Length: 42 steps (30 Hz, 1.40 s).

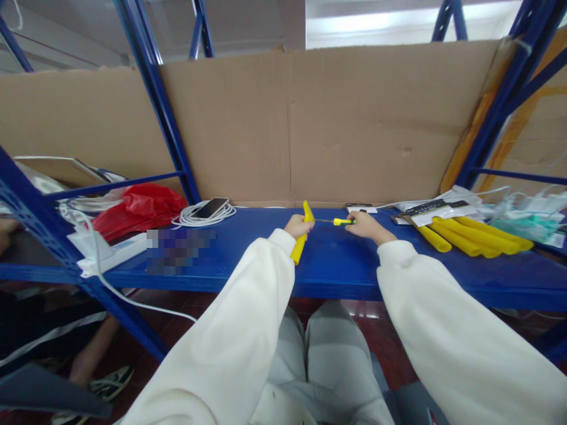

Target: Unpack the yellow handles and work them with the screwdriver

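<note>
My left hand (296,226) is closed around a long yellow tube-like piece (298,250), which stands tilted above the blue shelf top (330,260). My right hand (365,226) grips a screwdriver (342,222) with a yellow and dark handle. Its thin metal shaft points left and reaches the yellow piece beside my left fingers. Whether the tip touches the piece or goes into it, I cannot tell. Just behind my right hand lies a small black and white card (359,208).
Several yellow tube-like pieces (476,236) lie at the right by black printed cards (427,211) and clear plastic bags (529,215). Leftward are a phone (212,208) on a coiled white cable (188,219), a red bag (139,209) and a white power strip (117,258). Cardboard (336,124) closes the back. Another person's leg (91,348) shows lower left.
</note>
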### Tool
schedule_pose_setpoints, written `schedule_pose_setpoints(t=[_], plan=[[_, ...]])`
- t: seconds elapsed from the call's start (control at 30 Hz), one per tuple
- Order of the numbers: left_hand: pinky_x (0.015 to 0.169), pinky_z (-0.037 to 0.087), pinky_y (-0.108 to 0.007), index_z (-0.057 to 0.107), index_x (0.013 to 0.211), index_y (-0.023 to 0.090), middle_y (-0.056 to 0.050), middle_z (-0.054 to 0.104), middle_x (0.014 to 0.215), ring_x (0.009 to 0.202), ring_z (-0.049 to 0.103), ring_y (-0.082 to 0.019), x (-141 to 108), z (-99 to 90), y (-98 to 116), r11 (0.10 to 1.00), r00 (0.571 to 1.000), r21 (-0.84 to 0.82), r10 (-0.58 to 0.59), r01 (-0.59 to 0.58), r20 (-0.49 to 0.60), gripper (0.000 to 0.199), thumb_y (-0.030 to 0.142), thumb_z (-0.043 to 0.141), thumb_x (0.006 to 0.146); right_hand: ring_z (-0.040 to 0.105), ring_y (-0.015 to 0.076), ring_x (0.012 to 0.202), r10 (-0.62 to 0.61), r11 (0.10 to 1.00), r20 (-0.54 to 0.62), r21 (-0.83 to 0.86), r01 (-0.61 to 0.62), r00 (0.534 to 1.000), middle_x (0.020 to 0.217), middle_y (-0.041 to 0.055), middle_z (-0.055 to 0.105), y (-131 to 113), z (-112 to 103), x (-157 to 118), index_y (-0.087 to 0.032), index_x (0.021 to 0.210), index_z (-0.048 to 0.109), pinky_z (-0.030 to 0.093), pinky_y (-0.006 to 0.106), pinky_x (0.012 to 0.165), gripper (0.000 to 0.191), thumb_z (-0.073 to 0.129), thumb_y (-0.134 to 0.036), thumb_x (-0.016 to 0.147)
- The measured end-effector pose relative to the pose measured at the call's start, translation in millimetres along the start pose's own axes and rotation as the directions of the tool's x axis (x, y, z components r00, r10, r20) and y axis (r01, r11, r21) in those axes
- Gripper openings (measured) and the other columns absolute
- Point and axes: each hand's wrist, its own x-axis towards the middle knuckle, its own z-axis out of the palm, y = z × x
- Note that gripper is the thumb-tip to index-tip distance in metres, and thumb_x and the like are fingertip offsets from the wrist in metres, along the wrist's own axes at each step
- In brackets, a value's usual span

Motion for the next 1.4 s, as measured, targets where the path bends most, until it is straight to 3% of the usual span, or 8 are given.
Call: schedule_pose_setpoints(t=[0.6, 0.87, 1.1, 1.27, 1.4], plan=[[0.052, 0.046, -0.025, 0.065, 0.072, 0.012, 0.006, 0.045, 0.045, 0.04, 0.051, -0.012, 0, 1.8, -3, 0.996, 0.997, 0.053, 0.073, -0.075, 0.032, 0.016, 0.007, 0.057, 0.084, 0.068, 0.0219, 0.083, -0.034, 0.997, 0.029, -0.074, 0.036, 0.999, 0.096, 0.0105, 0.074, 0, 1, -2, -0.017, 0.109, 0.067, 0.046, 0.026, 0.068, 0.035, 0.066, -0.014, 0.075], [0.049, 0.044, -0.023, 0.068, 0.075, 0.01, 0.005, 0.047, 0.044, 0.04, 0.051, -0.012, 0, 1.5, -3, 0.993, 0.998, 0.097, 0.067, -0.069, 0.022, 0.013, 0.007, 0.058, 0.082, 0.07, 0.0269, 0.096, -0.021, 0.993, 0.073, -0.118, 0.03, 0.997, 0.099, 0.0108, 0.075, -6, -2, -5, -0.02, 0.103, 0.068, 0.048, 0.032, 0.079, 0.023, 0.058, -0.023, 0.083], [0.05, 0.045, -0.024, 0.071, 0.077, 0.009, 0.003, 0.049, 0.045, 0.041, 0.051, -0.013, -3, 0.0, -1, 0.99, 0.998, 0.125, 0.064, -0.064, 0.002, 0.013, 0.008, 0.059, 0.081, 0.07, 0.027, 0.1, -0.023, 0.984, 0.041, -0.177, 0.03, 0.999, 0.108, 0.0152, 0.074, -13, 1, -9, -0.018, 0.119, 0.061, 0.048, 0.031, 0.078, 0.037, 0.062, -0.019, 0.082], [0.049, 0.044, -0.024, 0.07, 0.076, 0.009, 0.004, 0.049, 0.044, 0.041, 0.051, -0.013, -1, -0.1, -2, 0.99, 0.998, 0.125, 0.066, -0.065, -0.003, 0.012, 0.008, 0.059, 0.081, 0.067, 0.0304, 0.111, -0.029, 0.988, 0.058, -0.151, 0.038, 0.998, 0.119, 0.0156, 0.072, -16, -1, -9, -0.018, 0.114, 0.065, 0.047, 0.038, 0.089, 0.03, 0.058, -0.025, 0.086], [0.048, 0.043, -0.024, 0.069, 0.076, 0.009, 0.004, 0.048, 0.045, 0.039, 0.049, -0.012, -2, 0.2, -2, 0.989, 0.997, 0.126, 0.077, -0.076, -0.002, 0.011, 0.008, 0.059, 0.082, 0.067, 0.0292, 0.108, -0.032, 0.984, 0.042, -0.172, 0.038, 0.999, 0.114, 0.0144, 0.073, -16, -3, -10, -0.019, 0.111, 0.065, 0.046, 0.036, 0.086, 0.028, 0.059, -0.022, 0.084]])
